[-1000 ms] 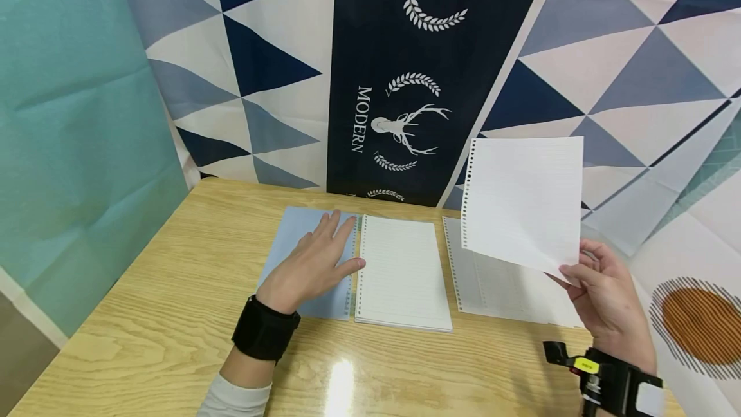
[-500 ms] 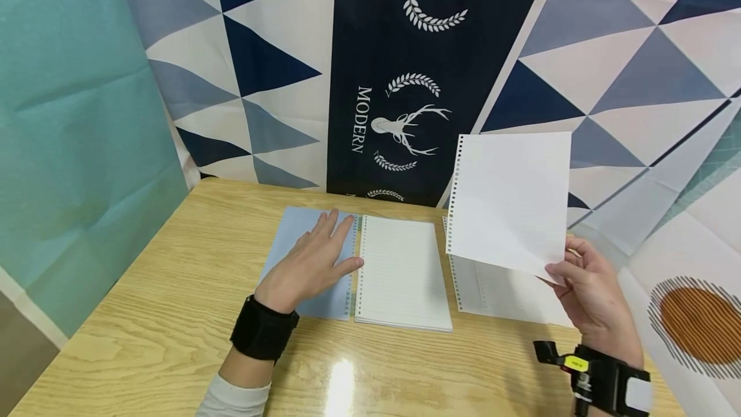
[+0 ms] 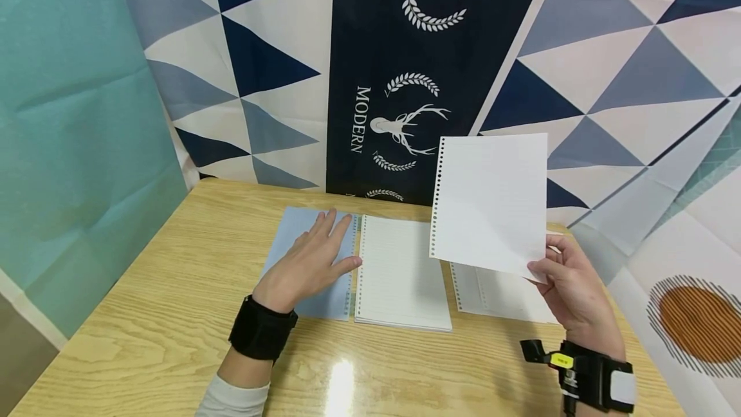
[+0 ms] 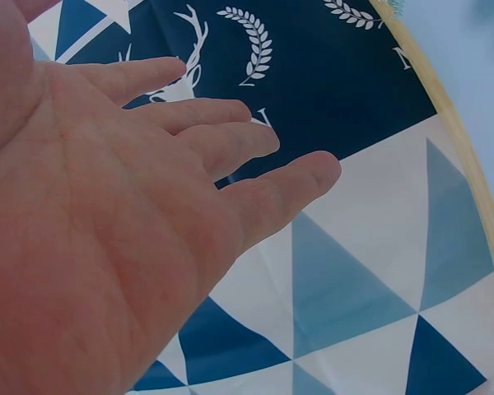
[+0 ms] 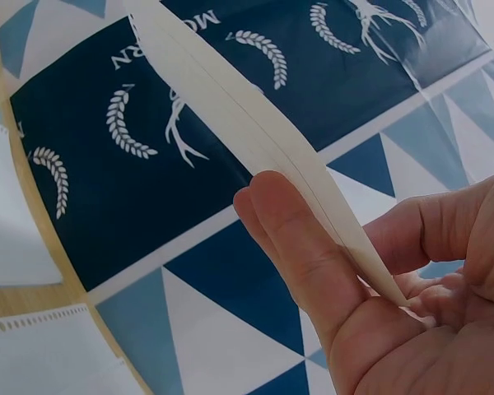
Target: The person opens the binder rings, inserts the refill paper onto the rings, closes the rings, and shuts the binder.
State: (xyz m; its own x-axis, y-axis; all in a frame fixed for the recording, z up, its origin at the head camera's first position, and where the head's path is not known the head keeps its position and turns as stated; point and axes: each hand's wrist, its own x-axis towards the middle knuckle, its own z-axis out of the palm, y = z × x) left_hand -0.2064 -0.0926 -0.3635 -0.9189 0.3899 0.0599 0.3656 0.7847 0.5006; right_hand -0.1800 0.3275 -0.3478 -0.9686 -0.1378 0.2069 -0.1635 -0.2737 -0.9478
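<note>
My right hand (image 3: 573, 285) pinches a white loose-leaf sheet (image 3: 491, 201) by its lower right corner, thumb in front and fingers behind. The sheet is raised above the table, its punched holes along the left edge. In the right wrist view the same paper (image 5: 255, 132) shows nearly edge-on between thumb and fingers. My left hand (image 3: 309, 266) is spread over the blue notebook cover (image 3: 331, 301); whether it touches cannot be told. In the left wrist view the palm (image 4: 107, 222) faces the camera with its fingers extended. Beside the cover lies a stack of ruled pages (image 3: 402, 275).
A further punched sheet (image 3: 498, 295) lies on the right of the wooden table (image 3: 173, 314), partly hidden by the raised sheet. A patterned cloth (image 3: 272, 82) hangs behind the table's back edge, and a teal cloth (image 3: 87, 134) hangs at the left.
My right hand has carried the held sheet to the left, toward the page stack, and now covers part of the sheet on the right. The left hand has barely moved.
</note>
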